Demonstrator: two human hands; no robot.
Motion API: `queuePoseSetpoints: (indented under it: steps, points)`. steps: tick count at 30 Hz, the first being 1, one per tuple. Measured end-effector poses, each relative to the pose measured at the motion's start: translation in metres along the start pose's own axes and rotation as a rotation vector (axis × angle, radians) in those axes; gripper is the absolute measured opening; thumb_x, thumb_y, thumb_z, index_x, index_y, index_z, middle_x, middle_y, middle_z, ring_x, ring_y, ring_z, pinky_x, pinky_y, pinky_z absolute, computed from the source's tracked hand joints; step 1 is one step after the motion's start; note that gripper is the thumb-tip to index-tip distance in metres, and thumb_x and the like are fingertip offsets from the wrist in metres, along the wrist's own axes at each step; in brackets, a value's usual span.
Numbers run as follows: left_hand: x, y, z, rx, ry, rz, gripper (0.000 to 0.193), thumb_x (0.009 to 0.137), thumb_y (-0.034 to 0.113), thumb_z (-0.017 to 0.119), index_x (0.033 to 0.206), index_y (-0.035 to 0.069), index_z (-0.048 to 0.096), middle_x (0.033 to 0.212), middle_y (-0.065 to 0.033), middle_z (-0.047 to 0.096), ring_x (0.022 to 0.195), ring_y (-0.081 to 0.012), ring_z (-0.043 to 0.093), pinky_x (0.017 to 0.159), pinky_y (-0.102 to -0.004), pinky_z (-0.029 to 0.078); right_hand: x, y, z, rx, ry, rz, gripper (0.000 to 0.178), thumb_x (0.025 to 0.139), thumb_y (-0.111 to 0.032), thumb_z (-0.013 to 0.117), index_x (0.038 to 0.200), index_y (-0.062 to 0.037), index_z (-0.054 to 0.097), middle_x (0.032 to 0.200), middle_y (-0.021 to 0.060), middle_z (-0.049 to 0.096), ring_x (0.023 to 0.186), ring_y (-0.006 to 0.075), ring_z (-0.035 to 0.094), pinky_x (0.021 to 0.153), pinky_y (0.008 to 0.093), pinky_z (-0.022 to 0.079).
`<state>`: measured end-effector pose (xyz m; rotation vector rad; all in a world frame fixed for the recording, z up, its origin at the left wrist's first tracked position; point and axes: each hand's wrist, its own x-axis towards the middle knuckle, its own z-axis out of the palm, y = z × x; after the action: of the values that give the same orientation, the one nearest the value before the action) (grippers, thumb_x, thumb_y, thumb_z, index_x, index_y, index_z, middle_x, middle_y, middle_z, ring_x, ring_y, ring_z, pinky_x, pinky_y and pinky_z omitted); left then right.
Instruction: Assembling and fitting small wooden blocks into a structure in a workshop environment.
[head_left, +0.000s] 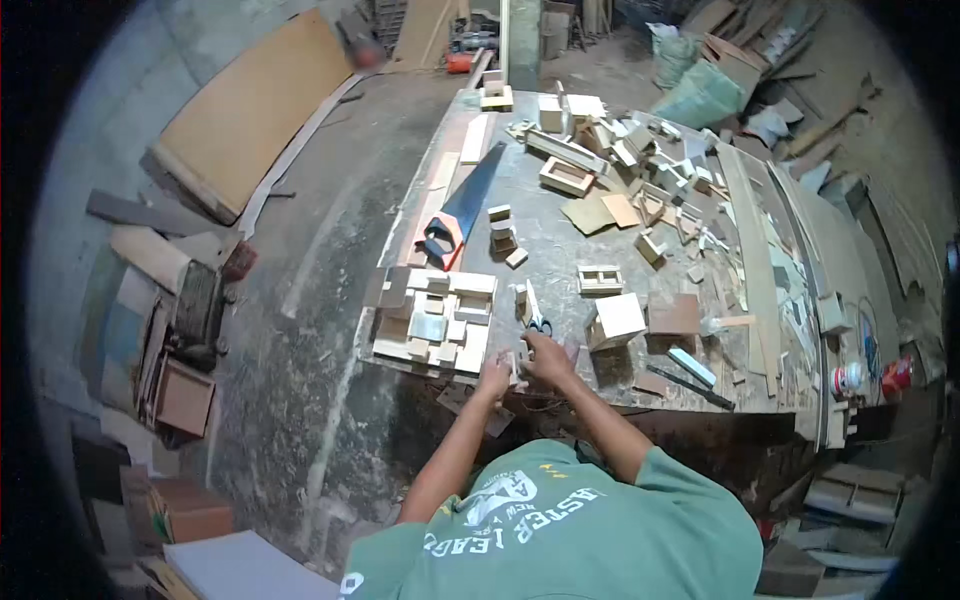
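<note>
Close together at the table's near edge, my left hand (494,378) and my right hand (548,358) both have their fingers curled in. Between them is a small pale piece, too small to make out; whatever either hand grips is mostly hidden by the fingers. Just beyond my right hand lie scissors (540,326) with dark blue handles, blades pointing away, beside a small wooden block (522,303). Left of my hands sits a wooden model of joined blocks and panels (475,285). To the right stands a pale wooden box (618,318), with a small divided wooden frame (600,279) behind it.
A handsaw (470,205) with a red and black handle lies beyond the model. Wood offcuts and small boxes (630,150) heap up at the far right of the table (545,260). A dark flat bar (692,388) and long boards (750,260) lie to the right.
</note>
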<state>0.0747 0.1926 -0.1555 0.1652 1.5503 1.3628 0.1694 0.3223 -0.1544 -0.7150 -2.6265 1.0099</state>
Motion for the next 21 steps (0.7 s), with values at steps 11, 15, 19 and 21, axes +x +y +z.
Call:
queuePoseSetpoints:
  steps: [11,15,19,21]
  points:
    - [0.059,-0.004,-0.022,0.514,-0.030,0.452,0.042,0.094,0.003,0.039,0.136,-0.002,0.036,0.127,-0.0183,0.053,0.107,-0.0269,0.059,0.080,-0.0348,0.057,0.009,0.013,0.004,0.060,0.261,-0.151,0.059,0.070,-0.022,0.079,0.123,-0.0106,0.055,0.105,0.0122,0.062,0.102,0.0345,0.056,0.088,0.0427,0.046]
    - [0.024,0.036,-0.008,-0.028,-0.119,0.017,0.036,0.098,0.008,0.040,0.134,0.005,0.038,0.119,-0.0173,0.057,0.095,-0.0241,0.063,0.074,-0.0393,0.058,0.002,0.016,0.004,0.156,0.256,-0.078,0.060,0.070,-0.022,0.080,0.123,-0.0095,0.056,0.109,0.0141,0.061,0.106,0.0318,0.055,0.090,0.0380,0.045]
    - [0.024,0.046,-0.027,0.039,-0.147,-0.067,0.037,0.097,0.011,0.044,0.133,0.009,0.039,0.119,-0.0155,0.057,0.092,-0.0234,0.062,0.070,-0.0377,0.057,0.004,0.009,0.004,0.208,0.292,-0.118,0.056,0.071,-0.019,0.079,0.121,-0.0091,0.057,0.110,0.0146,0.060,0.105,0.0321,0.056,0.090,0.0387,0.046]
    - [0.026,0.044,-0.032,0.043,-0.143,-0.042,0.037,0.096,0.012,0.047,0.132,0.008,0.040,0.119,-0.0151,0.057,0.093,-0.0229,0.062,0.070,-0.0365,0.056,0.004,0.004,0.002,0.218,0.287,-0.109,0.055,0.071,-0.019,0.079,0.121,-0.0088,0.057,0.110,0.0146,0.061,0.104,0.0320,0.057,0.089,0.0386,0.046]
